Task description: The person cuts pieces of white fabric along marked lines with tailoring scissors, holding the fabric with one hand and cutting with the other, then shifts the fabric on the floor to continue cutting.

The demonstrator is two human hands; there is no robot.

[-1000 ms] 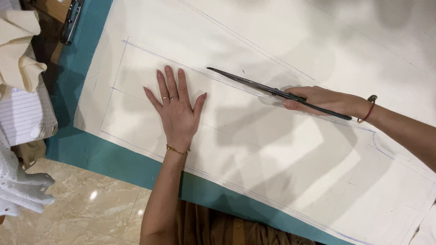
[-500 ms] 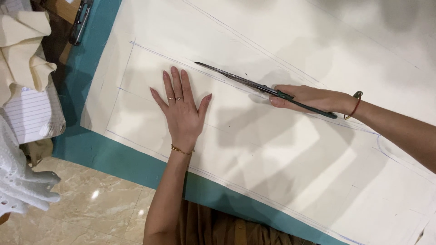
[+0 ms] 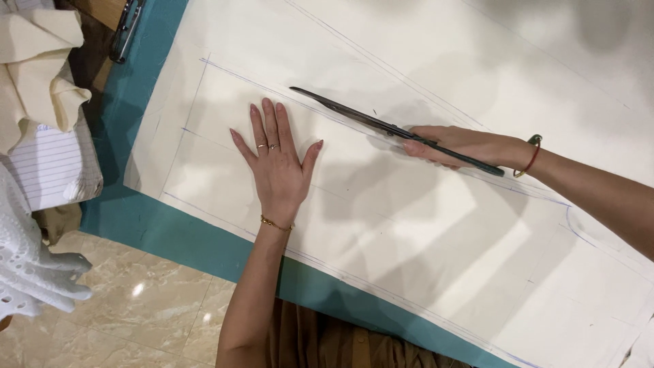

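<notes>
A large sheet of cream fabric (image 3: 422,225) marked with thin blue lines lies flat on a teal table (image 3: 197,242). My left hand (image 3: 278,163) rests palm down on the fabric with its fingers spread, holding nothing. My right hand (image 3: 456,144) grips the handles of long dark scissors (image 3: 361,117). The blades point up and to the left along one drawn line, and their tip lies just above my left hand's fingertips.
At the far left lie folded cream cloth (image 3: 37,68), a lined white sheet (image 3: 51,167) and white lace fabric (image 3: 30,266). A dark clip (image 3: 126,31) sits near the table's top-left corner. Beige marble floor (image 3: 143,313) shows below the table edge.
My right hand and the scissors have moved leftward along the drawn line. My left hand has stayed flat on the fabric while the view shifted slightly.
</notes>
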